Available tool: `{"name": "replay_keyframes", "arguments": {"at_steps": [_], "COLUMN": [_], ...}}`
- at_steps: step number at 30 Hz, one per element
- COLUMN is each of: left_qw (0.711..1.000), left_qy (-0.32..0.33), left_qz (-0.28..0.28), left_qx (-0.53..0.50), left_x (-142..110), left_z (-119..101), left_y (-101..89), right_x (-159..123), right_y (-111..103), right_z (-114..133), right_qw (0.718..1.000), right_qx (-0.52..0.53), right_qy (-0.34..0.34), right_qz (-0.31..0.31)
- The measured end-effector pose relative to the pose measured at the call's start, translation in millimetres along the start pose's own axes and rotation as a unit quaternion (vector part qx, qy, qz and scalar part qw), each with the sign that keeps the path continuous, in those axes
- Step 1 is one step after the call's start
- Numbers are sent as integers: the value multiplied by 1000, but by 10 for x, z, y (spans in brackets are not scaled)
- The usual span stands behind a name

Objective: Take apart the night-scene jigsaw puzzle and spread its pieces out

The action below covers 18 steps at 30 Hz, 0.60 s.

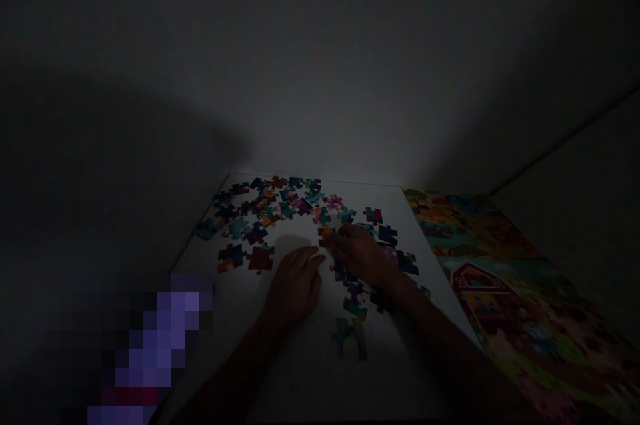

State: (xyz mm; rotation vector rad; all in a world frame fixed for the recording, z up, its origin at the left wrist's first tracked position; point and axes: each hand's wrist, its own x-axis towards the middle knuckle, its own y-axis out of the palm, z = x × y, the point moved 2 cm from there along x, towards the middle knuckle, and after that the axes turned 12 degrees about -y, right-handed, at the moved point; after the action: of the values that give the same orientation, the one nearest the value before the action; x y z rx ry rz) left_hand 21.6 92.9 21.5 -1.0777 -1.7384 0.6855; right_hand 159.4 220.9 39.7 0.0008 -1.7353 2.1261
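Note:
In dim light, my right hand point(363, 255) reaches over the scattered jigsaw pieces, its fingers closed at the edge of an orange puzzle piece point(327, 234). Part of that piece is hidden by the fingertips. My left hand point(296, 281) rests just left of it on the white board point(295, 231), fingers curved and slightly apart with nothing visible between them. Below the right hand, a strip of dark pieces point(355, 305) runs toward me. A brown-red piece point(261, 258) lies left of my left hand.
Several loose pieces point(270, 201) crowd the board's far left. More pieces point(387, 234) lie beyond my right wrist. Two colourful pictures, one with animals point(465, 225) and one with a red barn point(500, 305), lie along the right. A blurred purple shape point(160, 345) is at lower left.

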Motion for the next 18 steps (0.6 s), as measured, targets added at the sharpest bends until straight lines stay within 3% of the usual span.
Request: {"name": "replay_keyframes", "arguments": {"at_steps": [7,10,15,18], "left_qw": [999,998,991,986], "left_qy": [-36,-50,-95,-120], "left_qz": [4,24,28,21], "left_qx": [29,42,87,111], "left_x": [-6,-14,-14,-13], "left_z": [50,48,56,63], "left_y": [122,143,107,91], "right_x": [26,27,-40,-101], "right_y": [71,73,88,102], "right_z": [147,125,-180,-324], "right_qw": [998,999,992,983], "right_qx": [21,30,-54,-82], "right_qy": [-46,-44,96,156], "right_qz": [21,2,-66,-52]}}
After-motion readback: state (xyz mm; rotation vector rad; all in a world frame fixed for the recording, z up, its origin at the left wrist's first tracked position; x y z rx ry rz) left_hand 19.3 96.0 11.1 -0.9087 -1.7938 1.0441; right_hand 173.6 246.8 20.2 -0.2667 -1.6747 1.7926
